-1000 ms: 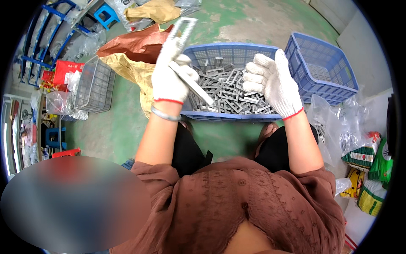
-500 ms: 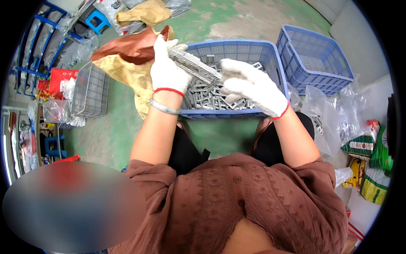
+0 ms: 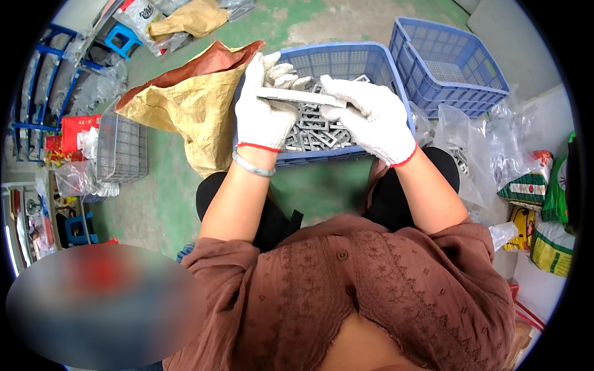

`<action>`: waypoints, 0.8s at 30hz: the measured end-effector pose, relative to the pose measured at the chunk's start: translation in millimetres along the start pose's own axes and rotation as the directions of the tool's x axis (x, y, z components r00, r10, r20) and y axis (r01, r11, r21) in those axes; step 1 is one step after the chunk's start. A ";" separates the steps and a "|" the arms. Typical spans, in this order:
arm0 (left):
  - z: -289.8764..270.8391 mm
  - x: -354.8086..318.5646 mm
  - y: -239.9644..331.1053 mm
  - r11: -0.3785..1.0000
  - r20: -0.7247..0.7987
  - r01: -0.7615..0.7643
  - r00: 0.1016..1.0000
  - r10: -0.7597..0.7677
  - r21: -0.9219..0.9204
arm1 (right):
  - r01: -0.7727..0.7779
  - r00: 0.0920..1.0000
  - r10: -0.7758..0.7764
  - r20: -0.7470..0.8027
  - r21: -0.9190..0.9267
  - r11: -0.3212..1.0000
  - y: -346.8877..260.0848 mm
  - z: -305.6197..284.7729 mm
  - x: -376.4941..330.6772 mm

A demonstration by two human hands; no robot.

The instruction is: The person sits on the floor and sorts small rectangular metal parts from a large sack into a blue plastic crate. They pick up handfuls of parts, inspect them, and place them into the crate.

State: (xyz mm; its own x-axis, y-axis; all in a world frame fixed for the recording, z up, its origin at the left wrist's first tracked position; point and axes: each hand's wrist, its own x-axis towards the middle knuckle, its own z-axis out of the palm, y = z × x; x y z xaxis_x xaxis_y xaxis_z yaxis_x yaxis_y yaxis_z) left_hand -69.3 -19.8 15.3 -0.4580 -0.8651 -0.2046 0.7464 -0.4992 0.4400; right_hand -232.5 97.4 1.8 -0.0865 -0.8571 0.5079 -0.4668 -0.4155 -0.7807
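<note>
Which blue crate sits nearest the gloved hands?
The blue crate of grey parts, partly hidden behind the left hand and right hand; the other blue crate stands farther right.

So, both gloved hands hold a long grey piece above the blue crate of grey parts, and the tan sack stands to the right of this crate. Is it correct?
Not fully: the head view shows the tan sack to the left of the blue crate of grey parts. The left hand and right hand hold the long grey piece above that crate.

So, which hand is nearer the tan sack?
Left. The left hand is just right of the tan sack; the right hand is farther right, over the grey parts.
</note>
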 end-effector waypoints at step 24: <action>-13.4 -4.0 -8.7 0.993 0.127 0.083 0.989 -0.072 -0.087 | -0.099 0.987 0.115 -0.112 0.140 0.985 -2.6 -3.2 2.6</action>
State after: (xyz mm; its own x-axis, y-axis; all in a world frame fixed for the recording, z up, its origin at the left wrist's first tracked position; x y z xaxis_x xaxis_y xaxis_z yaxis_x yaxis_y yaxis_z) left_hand -67.5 -12.6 0.5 -0.5681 -0.8137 -0.1228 0.7450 -0.5719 0.3434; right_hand -234.3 97.3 6.3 -0.2380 -0.8595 0.4523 -0.3284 -0.3671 -0.8703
